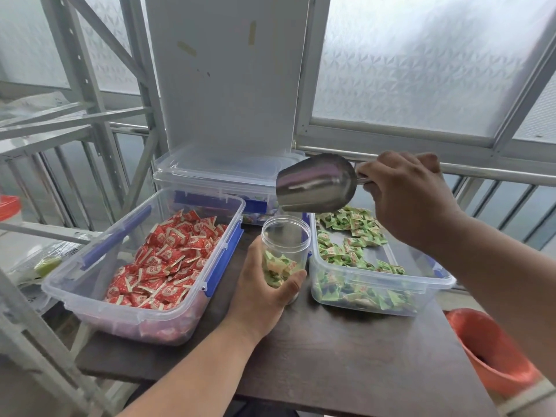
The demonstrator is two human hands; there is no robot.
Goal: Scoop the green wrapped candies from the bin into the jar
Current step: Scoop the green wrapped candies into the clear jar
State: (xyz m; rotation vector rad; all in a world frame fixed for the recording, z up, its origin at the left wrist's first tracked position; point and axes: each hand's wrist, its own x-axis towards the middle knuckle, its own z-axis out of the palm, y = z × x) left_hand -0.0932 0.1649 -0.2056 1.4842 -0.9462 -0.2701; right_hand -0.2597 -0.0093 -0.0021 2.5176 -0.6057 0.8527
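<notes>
A clear plastic jar [285, 236] stands on the dark table between two bins, with several green wrapped candies in its bottom. My left hand [264, 287] is wrapped around its lower part. My right hand [403, 191] grips the handle of a metal scoop [316, 183], which is tipped mouth-down just above the jar's open top. The clear bin [376, 290] to the right holds the green wrapped candies [349, 233]. Whether anything is left inside the scoop is hidden.
A clear bin of red wrapped candies [168, 260] sits to the left of the jar. A lidded clear box [222, 173] stands behind. An orange bucket [493, 356] is by the table's right corner. Metal shelving [84, 115] rises on the left.
</notes>
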